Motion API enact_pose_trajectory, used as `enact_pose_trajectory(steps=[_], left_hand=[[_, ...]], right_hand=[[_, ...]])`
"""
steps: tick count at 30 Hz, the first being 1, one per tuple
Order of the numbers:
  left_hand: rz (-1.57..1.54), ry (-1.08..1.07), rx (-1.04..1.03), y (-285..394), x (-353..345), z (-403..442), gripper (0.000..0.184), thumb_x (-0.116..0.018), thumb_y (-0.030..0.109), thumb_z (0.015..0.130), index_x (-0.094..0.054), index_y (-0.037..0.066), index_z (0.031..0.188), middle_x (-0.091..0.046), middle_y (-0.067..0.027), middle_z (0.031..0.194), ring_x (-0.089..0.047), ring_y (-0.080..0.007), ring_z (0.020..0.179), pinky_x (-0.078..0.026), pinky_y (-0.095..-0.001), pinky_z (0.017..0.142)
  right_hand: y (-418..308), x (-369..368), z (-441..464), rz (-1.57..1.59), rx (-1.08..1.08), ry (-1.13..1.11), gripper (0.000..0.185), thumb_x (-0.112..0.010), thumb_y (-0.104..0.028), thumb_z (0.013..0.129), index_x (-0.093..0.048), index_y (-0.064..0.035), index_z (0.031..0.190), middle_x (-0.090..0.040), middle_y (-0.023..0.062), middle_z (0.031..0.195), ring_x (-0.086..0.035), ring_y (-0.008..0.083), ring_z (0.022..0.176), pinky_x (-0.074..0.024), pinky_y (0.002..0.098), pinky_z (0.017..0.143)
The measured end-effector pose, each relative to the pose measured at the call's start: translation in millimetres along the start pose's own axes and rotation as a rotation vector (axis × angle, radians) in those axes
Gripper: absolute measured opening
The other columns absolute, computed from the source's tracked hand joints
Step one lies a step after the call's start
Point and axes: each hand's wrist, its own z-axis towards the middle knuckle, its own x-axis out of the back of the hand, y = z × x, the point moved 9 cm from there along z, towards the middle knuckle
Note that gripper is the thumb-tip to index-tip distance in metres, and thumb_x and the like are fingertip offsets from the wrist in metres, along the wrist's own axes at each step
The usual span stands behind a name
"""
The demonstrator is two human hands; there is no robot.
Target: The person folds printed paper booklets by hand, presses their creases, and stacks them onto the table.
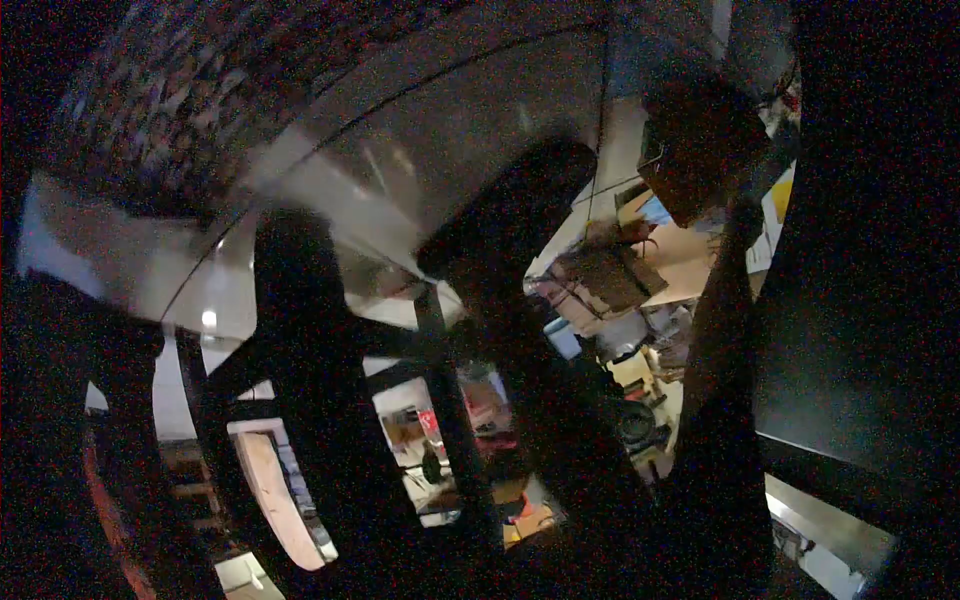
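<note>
Close to the camera, several dark finger-like shapes block much of the head view. One dark upright shape (300, 320) stands left of centre with a rounded top. Another dark slanting shape (515, 210) reaches up near the middle, and a further dark band (720, 350) runs down the right side. They look like spread fingers in silhouette, but I cannot tell which hand they belong to. Whether anything is held is hidden in the dark. Neither my left hand nor my right hand can be made out with certainty.
Behind the dark shapes, a cluttered area shows at the right, with a brown box-like thing (605, 280) and a dark round object (635, 425). A pale smooth surface (470, 110) curves across the top. A rough patterned surface (190, 120) lies at the upper left. The view is tilted and blurred.
</note>
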Motion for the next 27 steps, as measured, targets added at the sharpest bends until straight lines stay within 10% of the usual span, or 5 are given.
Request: enact_pose_trajectory(steps=[14, 27], left_hand=[[-0.458, 0.302, 0.118, -49, 57, -89, 0.059, -0.066, 0.047, 0.083, -0.054, -0.001, 0.116, -0.061, -0.0115, 0.098, -0.057, -0.0246, 0.084, -0.048, -0.0411, 0.072], [-0.808, 0.358, 0.053, 13, 7, -195, 0.061, -0.056, 0.050, 0.092, -0.049, -0.002, 0.123, -0.059, -0.0092, 0.106, -0.057, -0.0211, 0.091, -0.050, -0.0361, 0.076]], right_hand=[[-115, 89, -196, 0.271, -0.488, -0.512, 0.040, -0.057, -0.033, 0.091, -0.058, -0.0041, 0.120, -0.061, 0.0203, 0.093, -0.061, 0.0331, 0.088, -0.0484, 0.0426, 0.091], [-226, 208, -201, 0.816, -0.627, -0.840, 0.043, -0.057, -0.031, 0.091, -0.055, -0.0024, 0.123, -0.060, 0.0245, 0.106, -0.061, 0.0349, 0.098, -0.0469, 0.0440, 0.092]])
